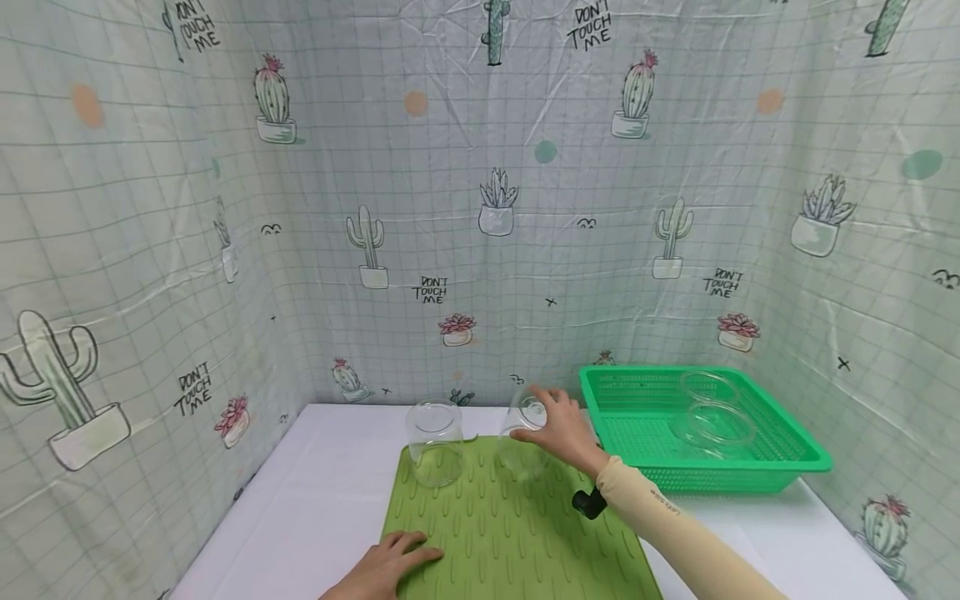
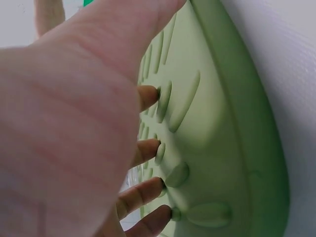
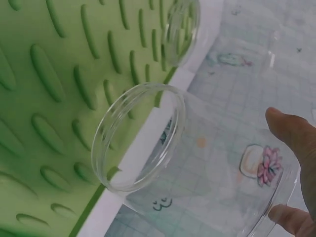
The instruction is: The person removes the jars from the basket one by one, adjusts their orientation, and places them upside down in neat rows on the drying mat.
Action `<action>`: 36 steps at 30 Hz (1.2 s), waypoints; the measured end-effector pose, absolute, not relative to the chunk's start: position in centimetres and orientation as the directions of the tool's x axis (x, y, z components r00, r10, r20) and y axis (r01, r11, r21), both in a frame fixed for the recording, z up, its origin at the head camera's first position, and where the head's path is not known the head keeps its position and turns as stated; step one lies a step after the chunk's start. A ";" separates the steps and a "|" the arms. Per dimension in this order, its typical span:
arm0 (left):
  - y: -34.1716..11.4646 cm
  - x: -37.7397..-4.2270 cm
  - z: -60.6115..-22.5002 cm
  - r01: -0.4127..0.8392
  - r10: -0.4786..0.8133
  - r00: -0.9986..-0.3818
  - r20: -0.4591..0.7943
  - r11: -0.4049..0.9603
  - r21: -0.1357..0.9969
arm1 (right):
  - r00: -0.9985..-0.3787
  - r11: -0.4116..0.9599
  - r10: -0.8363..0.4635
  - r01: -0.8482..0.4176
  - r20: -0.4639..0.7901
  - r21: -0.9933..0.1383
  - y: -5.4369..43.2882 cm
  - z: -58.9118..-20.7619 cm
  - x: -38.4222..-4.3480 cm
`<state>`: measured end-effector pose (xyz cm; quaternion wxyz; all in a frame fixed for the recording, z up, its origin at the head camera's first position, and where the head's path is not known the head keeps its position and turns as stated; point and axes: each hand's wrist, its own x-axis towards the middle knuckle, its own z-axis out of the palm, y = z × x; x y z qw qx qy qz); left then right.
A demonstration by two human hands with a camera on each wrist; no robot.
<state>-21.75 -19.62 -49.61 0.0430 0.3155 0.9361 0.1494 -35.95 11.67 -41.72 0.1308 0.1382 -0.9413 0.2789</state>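
A clear cup (image 3: 212, 160) is gripped near its top end by the right hand (image 1: 560, 431), extending below and left of it; the left hand (image 1: 386, 570) is laid, fingers apart, on a mat (image 1: 517, 537). Likely light, stiff, slippery, perhaps brittle, the cup should be pinched gently across its sides.

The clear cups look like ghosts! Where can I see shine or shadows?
Head view: the cup on the mat shows mostly faint pale outlines; right wrist view: shine on the rim of the held cup; left wrist view: soft shadows on the mat near the fingers.
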 end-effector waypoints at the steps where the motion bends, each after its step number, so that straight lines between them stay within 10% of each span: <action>1: -19.6 -21.7 -49.6 0.580 0.604 -0.797 0.016 0.756 0.303 | -0.927 0.810 -0.189 -0.334 0.325 -0.482 11.5 -41.9 -36.0; 36: -19.7 -22.1 -50.1 0.571 0.601 -0.800 0.009 0.756 0.320 | -0.907 0.777 -0.226 -0.387 0.355 -0.496 10.5 -44.5 -35.8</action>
